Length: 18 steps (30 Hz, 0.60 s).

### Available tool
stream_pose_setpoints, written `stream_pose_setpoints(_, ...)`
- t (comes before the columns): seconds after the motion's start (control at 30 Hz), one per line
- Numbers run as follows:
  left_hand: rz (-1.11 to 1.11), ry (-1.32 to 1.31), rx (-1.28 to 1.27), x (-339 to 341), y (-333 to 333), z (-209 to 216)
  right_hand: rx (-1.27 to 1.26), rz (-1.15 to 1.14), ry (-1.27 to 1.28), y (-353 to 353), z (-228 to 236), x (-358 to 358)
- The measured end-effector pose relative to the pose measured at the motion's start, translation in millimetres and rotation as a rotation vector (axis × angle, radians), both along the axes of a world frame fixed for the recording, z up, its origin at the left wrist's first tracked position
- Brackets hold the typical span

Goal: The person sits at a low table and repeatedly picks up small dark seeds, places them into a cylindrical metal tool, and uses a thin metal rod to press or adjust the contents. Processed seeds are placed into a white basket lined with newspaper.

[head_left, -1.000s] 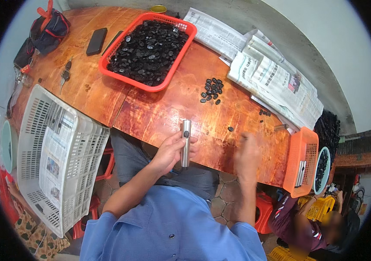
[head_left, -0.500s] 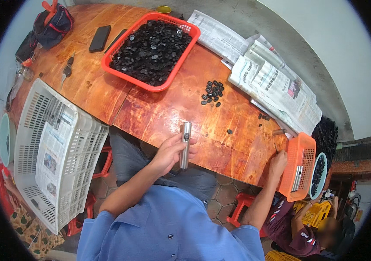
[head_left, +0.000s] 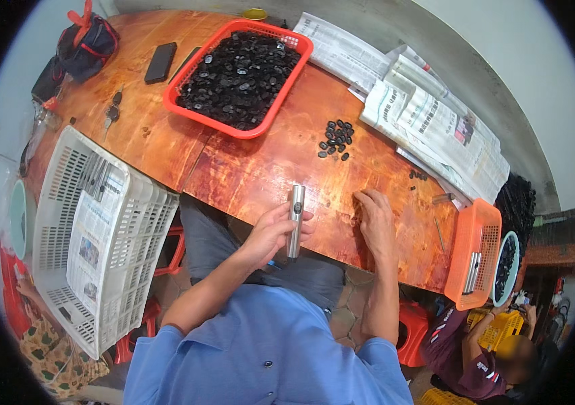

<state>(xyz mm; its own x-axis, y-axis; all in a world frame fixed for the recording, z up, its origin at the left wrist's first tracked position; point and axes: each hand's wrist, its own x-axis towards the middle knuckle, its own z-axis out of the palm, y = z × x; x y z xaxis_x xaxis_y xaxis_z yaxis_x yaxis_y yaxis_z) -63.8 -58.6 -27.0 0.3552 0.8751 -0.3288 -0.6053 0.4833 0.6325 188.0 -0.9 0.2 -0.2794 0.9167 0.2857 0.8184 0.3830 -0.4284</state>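
Note:
My left hand (head_left: 268, 237) is closed around a silver metal tube (head_left: 295, 236), held upright in the picture by the table's front edge. A black oval rubber piece (head_left: 298, 208) sits on the tube's side. To the right, my right hand (head_left: 376, 223) rests low over the tabletop with its fingers bent down together. Whatever is under its fingertips is hidden. A small group of black oval pieces (head_left: 336, 140) lies beyond both hands. Right of my right hand, a thin pointed tool (head_left: 440, 233) lies on the wood.
A red basket (head_left: 249, 132) full of black pieces stands at the back. Newspapers (head_left: 429, 115) line the far right edge. An orange basket (head_left: 458, 270) holds metal tubes (head_left: 472, 273). At left stands a white crate (head_left: 142, 229). A co-worker in a maroon shirt (head_left: 459, 351) sits at right.
My right hand has left the thin tool beside the orange basket and moved left, over the spot where a single black piece lay. My left hand still holds the tube.

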Motion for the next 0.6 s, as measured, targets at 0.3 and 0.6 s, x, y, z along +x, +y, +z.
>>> stream_pose_setpoints(0.3, -0.02, -0.015, -0.022, 0.1, -0.7, 1.1, -0.152, -0.135, 0.053, 0.7, -3.4, -2.0)
stream_pose_setpoints(0.6, -0.05, -0.016, -0.035, -0.4, 0.5, -1.3, -0.233, -0.144, 0.027, -6.2, -2.6, 4.0)
